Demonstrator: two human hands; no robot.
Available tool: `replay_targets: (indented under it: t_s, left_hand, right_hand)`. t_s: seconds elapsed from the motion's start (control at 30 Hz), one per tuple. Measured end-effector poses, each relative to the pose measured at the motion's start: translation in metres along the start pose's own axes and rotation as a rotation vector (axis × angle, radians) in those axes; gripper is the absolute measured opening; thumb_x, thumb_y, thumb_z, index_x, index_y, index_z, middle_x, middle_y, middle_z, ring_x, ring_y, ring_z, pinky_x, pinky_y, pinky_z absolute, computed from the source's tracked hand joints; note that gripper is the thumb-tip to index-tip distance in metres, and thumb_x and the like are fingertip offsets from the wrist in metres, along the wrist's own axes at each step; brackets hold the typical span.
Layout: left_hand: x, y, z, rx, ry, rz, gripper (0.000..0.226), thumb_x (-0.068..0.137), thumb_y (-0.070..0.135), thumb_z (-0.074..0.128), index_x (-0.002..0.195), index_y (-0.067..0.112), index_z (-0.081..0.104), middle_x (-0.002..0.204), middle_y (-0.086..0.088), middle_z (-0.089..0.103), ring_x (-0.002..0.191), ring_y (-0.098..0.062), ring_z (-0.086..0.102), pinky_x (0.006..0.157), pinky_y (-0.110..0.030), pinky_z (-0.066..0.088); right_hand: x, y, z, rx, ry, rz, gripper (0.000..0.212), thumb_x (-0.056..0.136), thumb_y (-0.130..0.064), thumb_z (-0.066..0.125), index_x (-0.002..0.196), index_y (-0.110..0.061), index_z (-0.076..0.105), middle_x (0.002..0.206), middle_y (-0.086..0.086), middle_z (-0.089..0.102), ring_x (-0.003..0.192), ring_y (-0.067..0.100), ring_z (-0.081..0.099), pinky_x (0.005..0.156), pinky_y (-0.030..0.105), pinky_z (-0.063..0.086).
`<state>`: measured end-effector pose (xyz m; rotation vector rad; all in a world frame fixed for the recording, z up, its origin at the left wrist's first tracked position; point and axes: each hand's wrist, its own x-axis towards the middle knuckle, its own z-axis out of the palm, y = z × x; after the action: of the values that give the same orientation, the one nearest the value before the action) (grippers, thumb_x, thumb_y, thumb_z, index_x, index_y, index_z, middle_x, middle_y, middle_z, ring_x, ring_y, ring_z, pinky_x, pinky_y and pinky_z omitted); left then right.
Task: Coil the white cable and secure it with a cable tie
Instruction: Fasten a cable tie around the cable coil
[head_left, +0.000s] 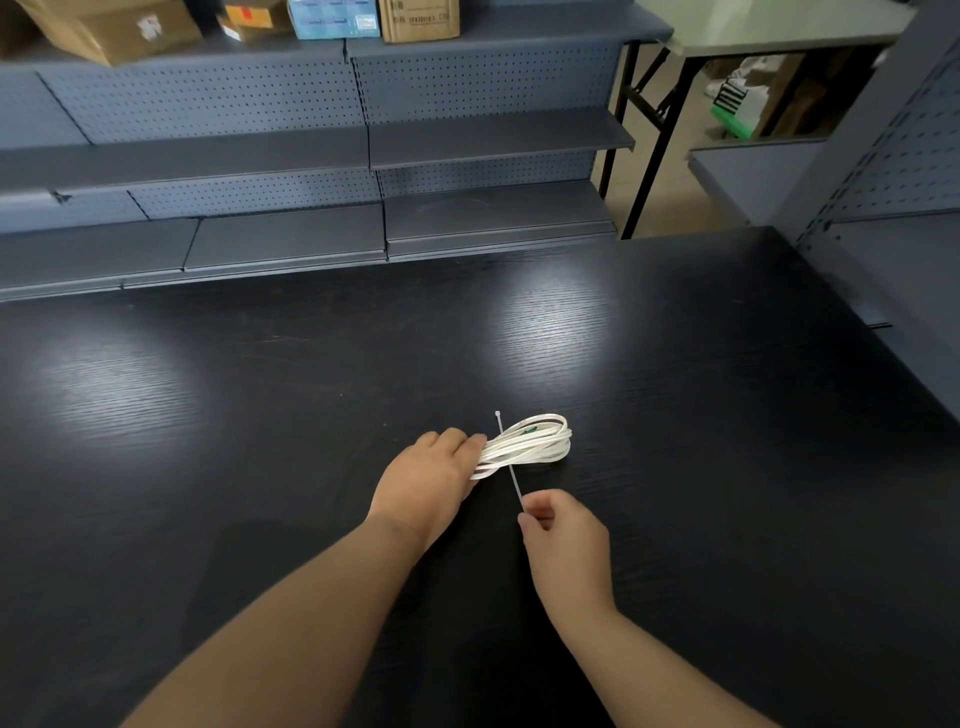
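The head camera looks down at a big, dark, wood-grain table (260, 415). Two bright patches of light shine on its top.

A bundle of thin white cable wound into long loops (530, 444) lies on the table, near the middle and close to the person. A small green bit shows among the loops at the top of the bundle.

The person's left hand (431, 478) lies palm down on the left end of the cable bundle. Its fingers are closed over the loops and press them together against the table. The bare left arm reaches in from the bottom left.

A thin, pale plastic cable tie (511, 470) runs across the bundle, just to the right of the left hand. Its small square head pokes out past the far side of the loops. Its long tail comes out on the near side and slants down toward the right hand. The pictures do not show if the tie goes over or under the loops.

The person's right hand (563, 535) is just in front of the bundle. Its thumb and fingertips are pinched shut on the tail end of the cable tie. The right hand does not touch the cable.

Behind the table stand grey metal shelves with peg holes (467, 140). Brown cardboard boxes (109, 28) and a light blue box (332, 18) sit on the top shelf. A folding table with black legs (779, 31) stands at the far right.
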<state>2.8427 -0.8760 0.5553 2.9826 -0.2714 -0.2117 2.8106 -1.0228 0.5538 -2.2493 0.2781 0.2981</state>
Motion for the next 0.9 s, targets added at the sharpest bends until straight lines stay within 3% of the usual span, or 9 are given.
replay_targets:
  t_s: [0.37,0.43,0.6,0.9]
  left_hand:
    - [0.000,0.002,0.000,0.022,-0.007,0.008,0.049,0.099,0.029,0.035,0.146,0.021,0.022,0.137,-0.001,0.039,0.117,-0.022,0.043,0.095,-0.031,0.039]
    - [0.000,0.003,0.000,0.037,-0.016,0.012,0.050,0.099,0.027,0.035,0.146,0.020,0.020,0.139,-0.001,0.038,0.118,-0.023,0.042,0.096,-0.031,0.038]
    - [-0.001,0.004,-0.001,0.073,-0.035,0.021,0.054,0.099,0.026,0.035,0.148,0.018,0.014,0.142,-0.003,0.034,0.121,-0.024,0.040,0.101,-0.032,0.036]
    - [-0.004,0.009,0.003,0.169,-0.049,0.019,0.059,0.098,0.022,0.035,0.149,0.014,0.006,0.144,-0.006,0.031,0.124,-0.026,0.037,0.104,-0.035,0.033]
  right_hand:
    - [0.008,-0.010,0.005,-0.103,-0.009,-0.106,0.022,0.091,-0.012,0.055,0.111,-0.015,0.064,0.110,-0.001,0.065,0.101,0.009,0.059,0.078,0.010,0.039]
    - [0.010,-0.010,0.006,-0.072,-0.016,-0.087,0.022,0.091,-0.012,0.056,0.111,-0.015,0.064,0.109,-0.001,0.066,0.100,0.010,0.060,0.080,0.012,0.042]
    - [0.012,-0.007,0.005,0.089,-0.004,0.016,0.022,0.088,-0.009,0.059,0.108,-0.012,0.065,0.105,0.004,0.068,0.095,0.016,0.065,0.088,0.032,0.054]
    - [0.012,-0.001,-0.001,0.186,-0.041,0.013,0.020,0.088,-0.009,0.058,0.105,-0.015,0.066,0.102,0.002,0.064,0.087,0.011,0.064,0.082,0.029,0.056]
